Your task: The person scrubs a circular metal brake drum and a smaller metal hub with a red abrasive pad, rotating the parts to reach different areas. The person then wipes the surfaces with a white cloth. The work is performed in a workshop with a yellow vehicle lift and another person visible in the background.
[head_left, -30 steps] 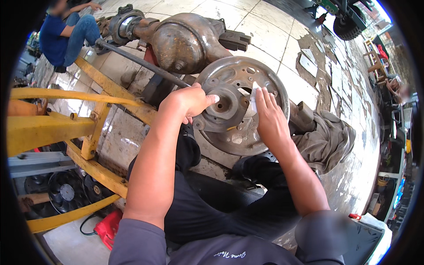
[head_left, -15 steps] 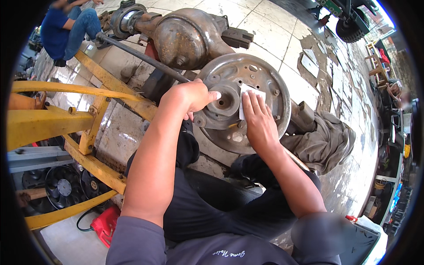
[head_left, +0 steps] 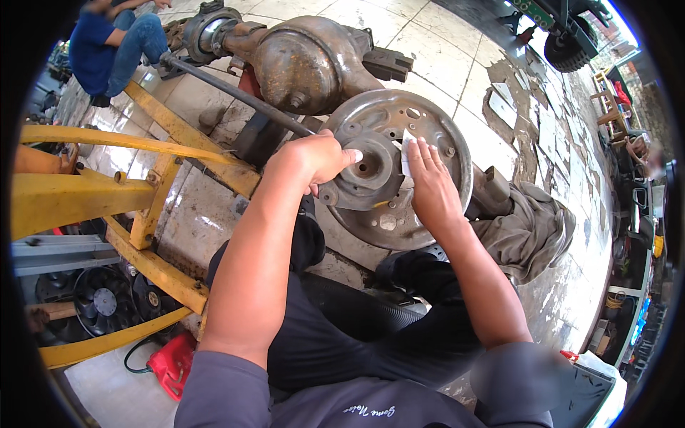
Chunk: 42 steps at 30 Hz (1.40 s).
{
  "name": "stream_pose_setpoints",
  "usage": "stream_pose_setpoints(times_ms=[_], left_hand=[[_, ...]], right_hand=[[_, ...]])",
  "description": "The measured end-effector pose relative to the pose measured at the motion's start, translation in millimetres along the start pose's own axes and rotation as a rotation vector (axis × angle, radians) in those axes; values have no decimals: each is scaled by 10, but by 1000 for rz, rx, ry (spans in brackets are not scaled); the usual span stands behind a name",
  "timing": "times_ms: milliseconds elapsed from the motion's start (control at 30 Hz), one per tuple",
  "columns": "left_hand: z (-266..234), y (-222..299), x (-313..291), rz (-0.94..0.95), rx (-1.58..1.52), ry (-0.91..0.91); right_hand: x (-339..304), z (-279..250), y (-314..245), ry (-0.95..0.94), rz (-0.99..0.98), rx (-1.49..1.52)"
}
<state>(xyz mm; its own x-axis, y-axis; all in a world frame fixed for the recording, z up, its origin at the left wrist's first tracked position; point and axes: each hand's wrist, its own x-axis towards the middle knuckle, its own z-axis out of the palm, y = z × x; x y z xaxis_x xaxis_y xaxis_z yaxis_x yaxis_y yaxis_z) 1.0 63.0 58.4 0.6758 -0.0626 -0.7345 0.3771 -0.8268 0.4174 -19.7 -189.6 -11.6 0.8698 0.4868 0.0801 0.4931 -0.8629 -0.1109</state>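
Note:
My left hand [head_left: 314,160] is closed on the rim of a round metal flange [head_left: 378,160], with the thumb lying on its raised hub. A long steel shaft [head_left: 246,102] runs from behind this hand to the upper left. My right hand [head_left: 434,178] has its fingers together and presses a folded white sheet [head_left: 406,151] to the flange's right edge. The sheet looks like paper or abrasive paper; I cannot tell which. Behind the flange stands a large, worn round backing plate [head_left: 457,143] with several holes and bolts.
A rusty axle housing [head_left: 296,64] lies beyond the plate. Yellow metal frame bars [head_left: 78,203] stand at left, above black fans [head_left: 105,302]. A grey-brown cloth [head_left: 535,228] hangs at right. Another person [head_left: 118,53] squats at upper left. Broken tiles [head_left: 503,107] litter the floor.
My right hand has shifted slightly right and turned more edge-on, bringing the white sheet round to the flange's edge. My left hand keeps its hold; the whole view has shifted slightly.

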Motion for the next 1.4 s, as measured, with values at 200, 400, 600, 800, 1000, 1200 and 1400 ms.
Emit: stream_pose_setpoints(times_ms=[200,400,600,800,1000,1200,1400], left_hand=[[4,123,-34,-55,21,-6],[1,-22,11,-26,18,3],[7,99,-20,-70,41,13],[5,80,-18,-73,36,15],[-3,90,-17,-41,39,9],[-5,20,46,-4,41,-22],[-19,37,-19,16,34,-10]], right_hand=[[-101,7,-214,-18,-20,-24],[-66,-236,15,46,29,106],[-287,-101,-208,-61,-29,60],[-212,51,-320,-6,3,-104],[0,65,-141,-25,109,-150],[-183,26,-282,-27,-1,-99],[-66,-77,-83,-35,96,-120]])
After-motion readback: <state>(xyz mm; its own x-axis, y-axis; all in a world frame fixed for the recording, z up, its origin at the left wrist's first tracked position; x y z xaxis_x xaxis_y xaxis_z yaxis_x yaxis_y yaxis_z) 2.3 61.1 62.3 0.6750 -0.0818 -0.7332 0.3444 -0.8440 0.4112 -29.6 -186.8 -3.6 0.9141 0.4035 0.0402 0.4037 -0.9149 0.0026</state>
